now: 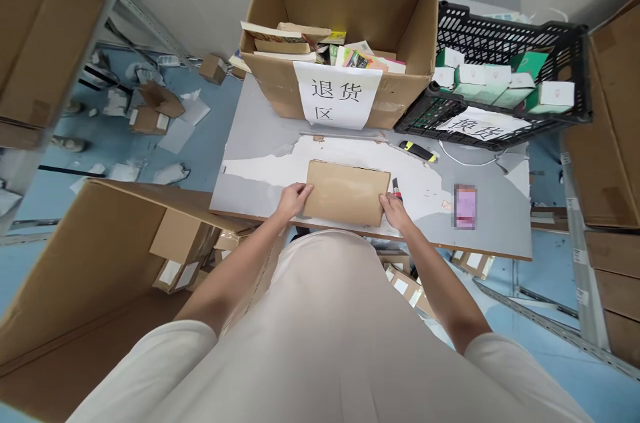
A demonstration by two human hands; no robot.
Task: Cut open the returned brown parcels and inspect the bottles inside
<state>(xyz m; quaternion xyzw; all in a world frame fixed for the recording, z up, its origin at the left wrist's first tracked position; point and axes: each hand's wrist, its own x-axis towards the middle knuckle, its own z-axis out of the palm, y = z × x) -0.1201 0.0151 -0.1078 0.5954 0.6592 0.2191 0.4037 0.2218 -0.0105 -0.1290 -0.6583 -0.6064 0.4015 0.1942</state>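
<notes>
Head view: a grey worktable (500,229) with a pale worn patch in the middle, seen from above past a white shirt (330,316).
Flat cardboard box: the brown flat box (347,193) lies at the table's near edge, over the pale patch, between both hands.
Left hand: the left hand (294,199) is closed on the box's left edge, thumb on top; the fingers beneath are partly hidden.
Right hand: the right hand (394,208) grips the right edge likewise, its fingers bent close around it.
Cutters: a small red-and-black knife (397,191) lies just beyond the right hand; a black-and-yellow cutter (419,151) lies farther back.
Pink item: a blurred pink rectangle (465,207) lies to the right, apart from the box.
Book carton: an open carton (275,89) at the back holds books (283,46), a paper sign (345,99) on its front.
Black crate: beside the carton, the crate (575,89) holds white-and-green boxes (473,81).
</notes>
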